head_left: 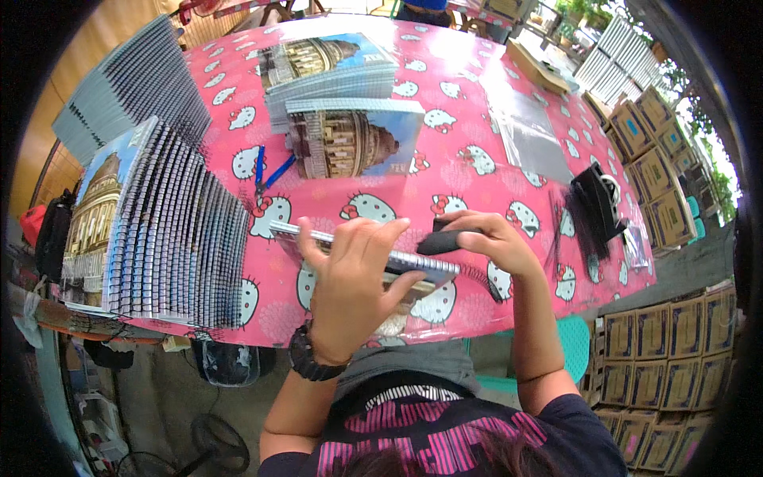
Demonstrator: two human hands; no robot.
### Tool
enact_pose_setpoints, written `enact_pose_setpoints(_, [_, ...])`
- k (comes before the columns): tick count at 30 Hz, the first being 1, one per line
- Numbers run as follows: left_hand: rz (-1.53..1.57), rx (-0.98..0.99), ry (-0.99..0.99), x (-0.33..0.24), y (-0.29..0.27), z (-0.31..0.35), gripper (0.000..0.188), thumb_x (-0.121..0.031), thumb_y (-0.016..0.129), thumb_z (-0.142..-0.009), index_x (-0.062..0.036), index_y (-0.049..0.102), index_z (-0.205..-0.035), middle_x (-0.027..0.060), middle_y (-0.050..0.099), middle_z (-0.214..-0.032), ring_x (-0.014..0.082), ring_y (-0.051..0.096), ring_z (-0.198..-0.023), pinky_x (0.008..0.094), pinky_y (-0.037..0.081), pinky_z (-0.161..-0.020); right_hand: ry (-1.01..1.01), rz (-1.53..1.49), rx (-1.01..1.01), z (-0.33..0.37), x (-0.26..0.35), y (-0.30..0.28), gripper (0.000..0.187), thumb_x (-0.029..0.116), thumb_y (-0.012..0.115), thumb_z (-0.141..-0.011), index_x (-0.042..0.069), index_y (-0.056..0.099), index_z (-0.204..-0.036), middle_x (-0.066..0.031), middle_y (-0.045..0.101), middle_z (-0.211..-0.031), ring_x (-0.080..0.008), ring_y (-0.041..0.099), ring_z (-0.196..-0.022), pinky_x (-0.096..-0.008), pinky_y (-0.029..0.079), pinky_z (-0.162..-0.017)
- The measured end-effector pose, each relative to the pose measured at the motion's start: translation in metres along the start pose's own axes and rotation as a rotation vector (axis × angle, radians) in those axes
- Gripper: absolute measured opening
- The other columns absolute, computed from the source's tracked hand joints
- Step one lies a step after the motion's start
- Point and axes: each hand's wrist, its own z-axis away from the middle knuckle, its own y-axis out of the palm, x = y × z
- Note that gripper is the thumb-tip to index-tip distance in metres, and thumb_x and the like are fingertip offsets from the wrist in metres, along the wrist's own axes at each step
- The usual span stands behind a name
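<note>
My left hand (350, 274), with a black watch at its wrist, grips a thin notebook (425, 265) held tilted on its edge over the table. Its thumb lies on the near side and its fingers reach over the top edge. Just beyond the notebook's right end, my right hand (501, 242) is closed on a black elongated piece (439, 242), whose exact kind I cannot make out. A loose dark coil (483, 280) trails below that hand. Blue-handled pliers (271, 172) lie spread on the table, left of a stack of notebooks (354, 143).
Tall stacks of wire-bound notebooks (179, 230) fill the table's left side; another stack (330, 75) stands farther back. To the right are a black tape dispenser (598, 200), a heap of black coils (579, 238) and clear plastic sheets (528, 131). Cardboard boxes (668, 338) are piled beyond the right edge.
</note>
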Motion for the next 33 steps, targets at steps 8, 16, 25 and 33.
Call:
enact_pose_setpoints(8, [0.018, 0.007, -0.027, 0.024, -0.012, -0.001, 0.056, -0.031, 0.079, -0.062, -0.0148, 0.057, -0.111, -0.0015, 0.06, -0.091, 0.0187, 0.055, -0.095, 0.0624, 0.006, -0.106, -0.154, -0.23, 0.075, -0.013, 0.012, 0.002, 0.052, 0.045, 0.055, -0.087, -0.005, 0.068, -0.096, -0.0217, 0.061, -0.114, -0.0294, 0.059, -0.107, -0.0372, 0.044, -0.092])
enact_pose_setpoints(16, [0.097, -0.042, -0.036, 0.026, -0.008, 0.004, 0.059, -0.034, 0.082, -0.06, -0.0123, 0.058, -0.109, -0.0012, 0.056, -0.081, 0.0179, 0.057, -0.086, 0.0582, 0.005, -0.109, -0.331, -0.731, 0.137, -0.013, 0.017, 0.019, 0.052, 0.041, 0.056, -0.088, -0.01, 0.065, -0.098, -0.0185, 0.063, -0.113, -0.0257, 0.06, -0.104, -0.0373, 0.045, -0.09])
enact_pose_setpoints(25, [0.123, -0.019, -0.023, 0.034, -0.01, 0.006, 0.077, -0.033, 0.08, -0.062, -0.0107, 0.044, -0.127, 0.0015, 0.058, -0.099, 0.0207, 0.053, -0.104, 0.0638, 0.006, -0.107, -0.093, -0.216, 0.246, -0.035, 0.028, 0.021, 0.069, 0.059, 0.053, -0.084, -0.005, 0.066, -0.104, -0.0189, 0.062, -0.113, -0.0267, 0.057, -0.11, -0.0369, 0.043, -0.093])
enact_pose_setpoints(33, [0.999, -0.518, -0.333, 0.076, 0.007, 0.031, 0.072, -0.004, 0.077, -0.071, 0.0007, 0.039, -0.132, 0.0113, 0.047, -0.127, 0.0188, 0.048, -0.112, 0.032, 0.039, -0.097, -0.218, -0.132, 0.197, -0.041, 0.026, 0.036, 0.056, 0.045, 0.051, -0.09, -0.008, 0.063, -0.107, -0.0154, 0.063, -0.112, -0.0245, 0.059, -0.103, -0.0345, 0.043, -0.092])
